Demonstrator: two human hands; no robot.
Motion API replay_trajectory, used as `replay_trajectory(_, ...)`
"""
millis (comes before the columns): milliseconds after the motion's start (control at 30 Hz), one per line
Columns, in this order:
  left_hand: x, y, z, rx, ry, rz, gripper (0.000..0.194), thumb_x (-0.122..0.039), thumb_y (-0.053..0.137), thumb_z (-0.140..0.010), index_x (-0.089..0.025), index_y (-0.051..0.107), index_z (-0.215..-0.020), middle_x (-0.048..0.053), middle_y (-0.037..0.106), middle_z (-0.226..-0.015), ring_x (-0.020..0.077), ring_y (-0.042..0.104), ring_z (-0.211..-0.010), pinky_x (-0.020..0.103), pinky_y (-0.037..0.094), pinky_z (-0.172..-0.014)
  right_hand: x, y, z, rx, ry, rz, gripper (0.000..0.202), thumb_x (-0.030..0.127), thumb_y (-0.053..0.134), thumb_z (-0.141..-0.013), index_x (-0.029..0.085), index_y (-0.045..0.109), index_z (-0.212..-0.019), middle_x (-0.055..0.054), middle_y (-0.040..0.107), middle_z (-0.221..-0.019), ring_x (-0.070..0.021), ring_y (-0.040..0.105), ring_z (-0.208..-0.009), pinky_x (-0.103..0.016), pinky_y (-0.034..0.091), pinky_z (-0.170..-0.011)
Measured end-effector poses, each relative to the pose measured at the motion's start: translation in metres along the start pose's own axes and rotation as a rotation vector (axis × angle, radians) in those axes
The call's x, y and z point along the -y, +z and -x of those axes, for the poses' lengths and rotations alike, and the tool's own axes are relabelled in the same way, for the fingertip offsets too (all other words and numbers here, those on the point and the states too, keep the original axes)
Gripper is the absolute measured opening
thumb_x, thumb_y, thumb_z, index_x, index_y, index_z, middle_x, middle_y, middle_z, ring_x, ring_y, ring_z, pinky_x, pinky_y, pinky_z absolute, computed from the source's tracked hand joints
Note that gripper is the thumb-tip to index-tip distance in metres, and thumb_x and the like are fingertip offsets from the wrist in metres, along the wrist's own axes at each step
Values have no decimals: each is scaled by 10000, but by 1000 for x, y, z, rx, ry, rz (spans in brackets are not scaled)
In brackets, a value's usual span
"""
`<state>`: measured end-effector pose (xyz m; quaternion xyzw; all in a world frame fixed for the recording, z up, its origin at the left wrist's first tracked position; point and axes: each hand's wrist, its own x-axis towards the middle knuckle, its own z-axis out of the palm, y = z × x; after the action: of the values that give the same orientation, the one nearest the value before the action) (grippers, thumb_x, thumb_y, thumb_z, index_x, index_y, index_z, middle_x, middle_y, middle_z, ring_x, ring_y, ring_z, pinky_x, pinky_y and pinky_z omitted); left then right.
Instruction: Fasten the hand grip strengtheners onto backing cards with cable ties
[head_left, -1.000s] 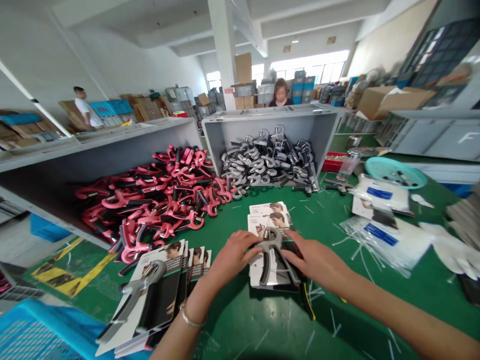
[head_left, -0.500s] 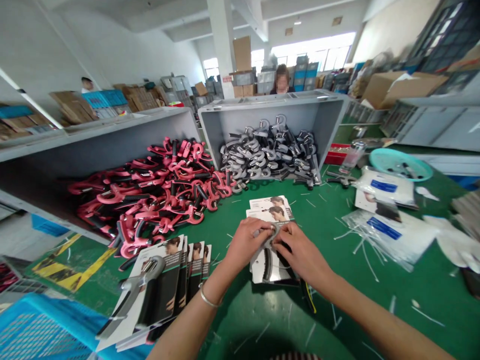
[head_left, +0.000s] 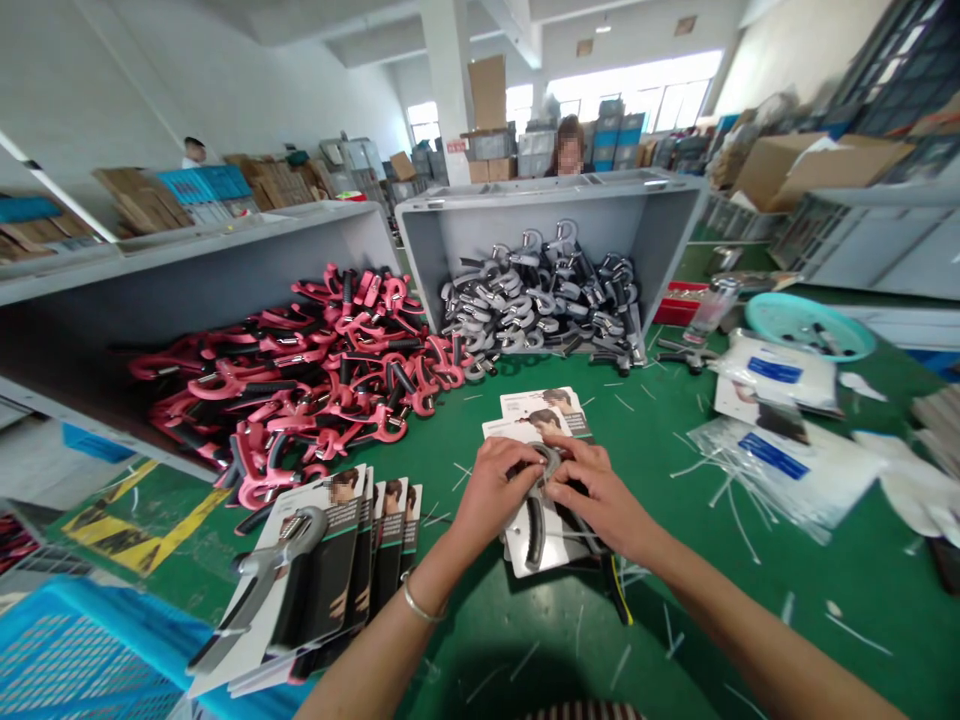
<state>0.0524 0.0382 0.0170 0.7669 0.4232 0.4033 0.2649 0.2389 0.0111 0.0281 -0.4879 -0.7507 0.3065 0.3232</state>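
A grey and black hand grip strengthener [head_left: 535,535] lies on a printed backing card [head_left: 551,560] in front of me. My left hand [head_left: 495,492] is closed on the strengthener's curved top from the left. From the right, my right hand [head_left: 604,505] pinches at the same curved top, its fingertips close to the left ones. Whatever small part may be between the fingertips is hidden. Beneath, more printed cards [head_left: 517,405] are stacked, slightly fanned at the far side. Yellow and black tool handles [head_left: 621,590] stick out beside the stack, under my right forearm.
Pink hand grips [head_left: 330,370] spill from a grey crate [head_left: 375,235] at left; grey ones [head_left: 525,300] fill another crate [head_left: 660,215]. Carded grips [head_left: 300,570] stand at front left. Loose cable ties [head_left: 739,515], plastic bags [head_left: 795,450] and a turquoise dish [head_left: 862,345] lie right. A person sits beyond.
The top card with the strengthener has shifted slightly toward me and tilted against the stack. Both hands stay closed at the strengthener's top, with the right fingers moved a little.
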Motion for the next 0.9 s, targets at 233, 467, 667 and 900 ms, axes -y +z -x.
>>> replay_trajectory(233,0,0,3,15,2,-3,61,-206,648,-879,-235,700,-888,12,725,-936,200,605,-964,387,396,-951,-1,-2,0,40,5,7,174,319,596,-898,217,656,-772,-21,446,-1485,-280,377,-1324,-510,290,-1095)
replay_trajectory(467,-3,0,4,17,15,-22,74,-176,655,-870,-232,703,-871,11,733,-939,199,604,-974,384,396,-951,-3,-2,-2,38,22,-8,203,346,579,-902,216,671,-775,-43,475,-1451,-289,389,-1317,-519,284,-1102)
replay_trajectory(667,-8,-8,7,65,78,-78,89,-206,626,-900,-229,711,-908,25,722,-970,207,586,-1012,386,380,-952,-4,1,-3,-19,54,-67,212,366,582,-899,213,673,-783,-56,534,-1396,-283,416,-1292,-509,285,-1096)
replay_trajectory(900,-20,-20,0,59,-12,-25,125,-284,614,-911,-219,679,-825,13,702,-859,200,600,-909,370,404,-897,-10,7,-3,-84,-6,-30,149,318,539,-932,244,657,-984,-49,592,-1299,-246,468,-1223,-463,336,-1067)
